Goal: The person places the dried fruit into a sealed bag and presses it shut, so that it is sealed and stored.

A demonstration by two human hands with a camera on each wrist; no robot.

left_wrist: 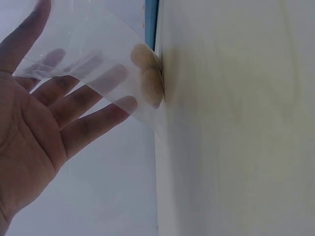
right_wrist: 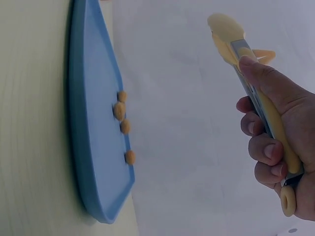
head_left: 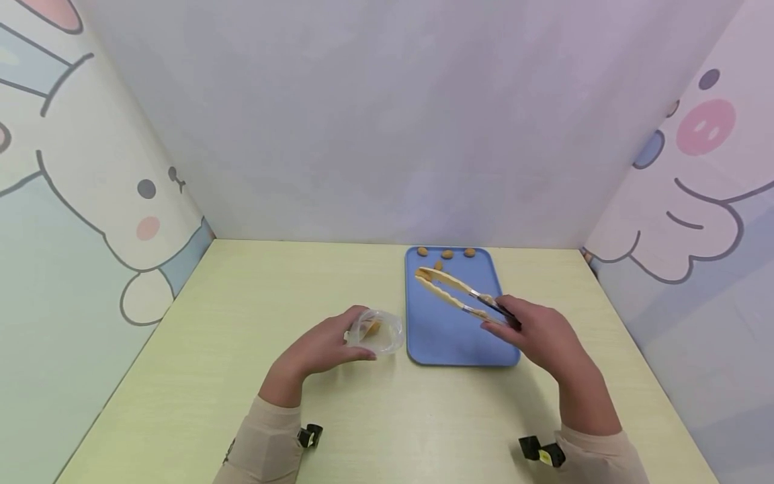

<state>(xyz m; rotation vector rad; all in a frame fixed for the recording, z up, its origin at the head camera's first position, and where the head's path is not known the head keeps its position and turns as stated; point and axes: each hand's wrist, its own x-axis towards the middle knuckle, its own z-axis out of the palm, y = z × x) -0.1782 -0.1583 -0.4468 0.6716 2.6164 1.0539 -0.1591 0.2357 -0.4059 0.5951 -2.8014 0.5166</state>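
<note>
On the left, a clear plastic cup point(head_left: 387, 333) is held by my left hand point(head_left: 326, 344), thumb on one side and fingers on the other. Brown nuts point(left_wrist: 150, 78) lie at the bottom of this cup, seen through its wall. My right hand point(head_left: 538, 333) grips a pair of tongs point(right_wrist: 266, 108) with cream tips and metal arms. Those tips hang over a blue tray point(head_left: 459, 336), and a brown nut point(head_left: 426, 275) appears between them. Several more nuts point(head_left: 447, 254) lie near the tray's far edge.
A pale yellow table point(head_left: 290, 282) carries the tray, right of centre. Behind it rises a plain light wall point(head_left: 387, 134). Side panels with cartoon animals point(head_left: 707, 168) stand at left and right. Each sleeve has a small black device point(head_left: 310, 435) at the wrist.
</note>
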